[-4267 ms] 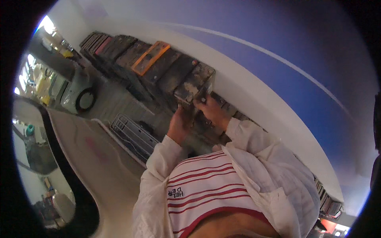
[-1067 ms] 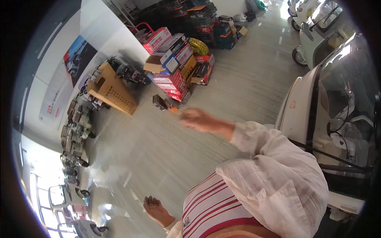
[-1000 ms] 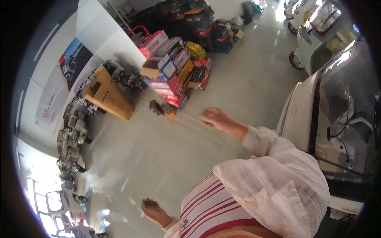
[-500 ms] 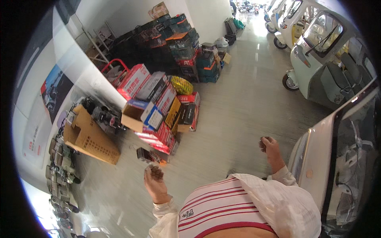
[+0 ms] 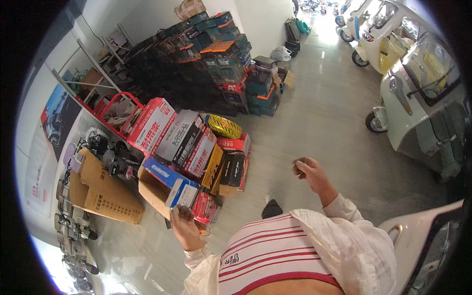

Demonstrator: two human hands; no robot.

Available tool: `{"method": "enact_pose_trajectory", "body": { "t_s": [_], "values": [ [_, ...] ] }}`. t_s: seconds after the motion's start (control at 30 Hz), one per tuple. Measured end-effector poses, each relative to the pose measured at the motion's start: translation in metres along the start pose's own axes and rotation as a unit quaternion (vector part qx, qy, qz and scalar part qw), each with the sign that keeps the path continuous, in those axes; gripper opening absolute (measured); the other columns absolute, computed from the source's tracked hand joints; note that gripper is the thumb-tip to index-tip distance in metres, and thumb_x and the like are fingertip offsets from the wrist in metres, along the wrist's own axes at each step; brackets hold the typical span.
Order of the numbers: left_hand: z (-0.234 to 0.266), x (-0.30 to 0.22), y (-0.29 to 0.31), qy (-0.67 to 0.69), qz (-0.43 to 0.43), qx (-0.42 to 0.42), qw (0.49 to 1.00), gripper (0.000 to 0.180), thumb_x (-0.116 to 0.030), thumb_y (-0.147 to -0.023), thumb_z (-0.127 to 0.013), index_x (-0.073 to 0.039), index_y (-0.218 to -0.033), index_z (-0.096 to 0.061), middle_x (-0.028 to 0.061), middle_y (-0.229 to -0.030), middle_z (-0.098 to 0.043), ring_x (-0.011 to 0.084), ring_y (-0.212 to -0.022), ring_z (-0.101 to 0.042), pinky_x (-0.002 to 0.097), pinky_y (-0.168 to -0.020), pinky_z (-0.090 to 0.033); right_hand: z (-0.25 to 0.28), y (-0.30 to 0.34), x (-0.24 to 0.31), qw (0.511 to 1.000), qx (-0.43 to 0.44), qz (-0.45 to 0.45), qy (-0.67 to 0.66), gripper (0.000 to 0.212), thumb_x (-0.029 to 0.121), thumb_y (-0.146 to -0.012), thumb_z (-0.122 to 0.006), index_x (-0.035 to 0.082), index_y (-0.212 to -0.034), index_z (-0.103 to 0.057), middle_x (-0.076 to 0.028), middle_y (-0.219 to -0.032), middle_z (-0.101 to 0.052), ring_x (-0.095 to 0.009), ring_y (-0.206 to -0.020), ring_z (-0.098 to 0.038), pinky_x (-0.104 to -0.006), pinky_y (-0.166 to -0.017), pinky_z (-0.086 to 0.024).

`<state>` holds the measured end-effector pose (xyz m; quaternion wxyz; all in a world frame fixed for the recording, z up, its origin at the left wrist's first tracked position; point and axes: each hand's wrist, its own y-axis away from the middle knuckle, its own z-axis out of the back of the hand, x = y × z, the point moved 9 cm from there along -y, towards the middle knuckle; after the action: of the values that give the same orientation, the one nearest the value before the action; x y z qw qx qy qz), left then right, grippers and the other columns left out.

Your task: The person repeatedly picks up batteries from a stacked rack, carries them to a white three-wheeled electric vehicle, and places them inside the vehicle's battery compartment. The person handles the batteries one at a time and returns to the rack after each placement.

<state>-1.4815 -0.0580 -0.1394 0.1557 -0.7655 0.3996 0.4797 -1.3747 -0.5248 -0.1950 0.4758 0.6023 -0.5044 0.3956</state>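
My left hand (image 5: 187,228) hangs in mid-air, its darkened fingers loosely bent and a little apart, with nothing seen in it. In view it overlaps the lower edge of an open-topped carton with blue sides (image 5: 164,172); I cannot tell whether they touch. My right hand (image 5: 314,178) is raised over the floor to the right, thumb against curled fingers, and no object shows in it. Beyond the left hand rises a pile of red, white and black boxes (image 5: 184,140). A tyre in yellow wrap (image 5: 223,126) rests on the pile's far right side.
Dark green and orange cases (image 5: 221,61) are stacked behind the pile, near a red-framed trolley (image 5: 115,110). A large brown carton (image 5: 108,196) stands at left. Enclosed three-wheelers (image 5: 418,108) line the right; a pale vehicle body (image 5: 418,221) is close by my right arm. My shoe (image 5: 271,209) shows below.
I have moved forward, and the boxes and cases look nearer. The pale vehicle at right has slid back toward the lower edge. My right hand has swung left and a foot has appeared.
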Motion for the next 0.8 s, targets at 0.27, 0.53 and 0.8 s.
{"method": "enact_pose_trajectory", "body": {
  "t_s": [0.27,0.53,0.8],
  "values": [
    [-0.221,0.040,-0.228,0.012,-0.053,0.094,0.994,0.021,-0.023,-0.097,-0.053,-0.004,-0.099,-0.061,0.0031,-0.083,-0.061,0.0123,-0.070,-0.052,0.0276,-0.067,-0.042,0.031,-0.227,0.105,0.998,-0.060,0.029,-0.013,0.033,0.030,-0.094,-0.062,0.002,-0.110,-0.063,-0.004,-0.089,-0.065,-0.012,-0.078,-0.059,-0.0281,-0.068,-0.047],
    [-0.477,0.124,-0.387,-0.021,-0.071,0.207,0.976,0.016,-0.019,-0.098,-0.054,-0.005,-0.101,-0.062,0.0058,-0.088,-0.067,0.0143,-0.077,-0.061,0.0272,-0.070,-0.049,0.155,-0.400,0.065,0.974,-0.205,-0.050,-0.078,0.023,0.024,-0.096,-0.059,0.003,-0.105,-0.062,-0.005,-0.086,-0.066,-0.012,-0.070,-0.061,-0.0242,-0.058,-0.048],
    [-0.607,0.153,-0.562,-0.091,-0.132,0.145,0.976,0.020,-0.020,-0.099,-0.053,-0.006,-0.109,-0.062,0.0045,-0.092,-0.069,0.0101,-0.077,-0.061,0.0241,-0.073,-0.048,0.201,-0.673,0.127,0.958,-0.244,-0.008,-0.150,0.020,0.021,-0.095,-0.058,0.003,-0.103,-0.061,-0.004,-0.083,-0.065,-0.011,-0.068,-0.059,-0.0250,-0.057,-0.047]
  ]
}}
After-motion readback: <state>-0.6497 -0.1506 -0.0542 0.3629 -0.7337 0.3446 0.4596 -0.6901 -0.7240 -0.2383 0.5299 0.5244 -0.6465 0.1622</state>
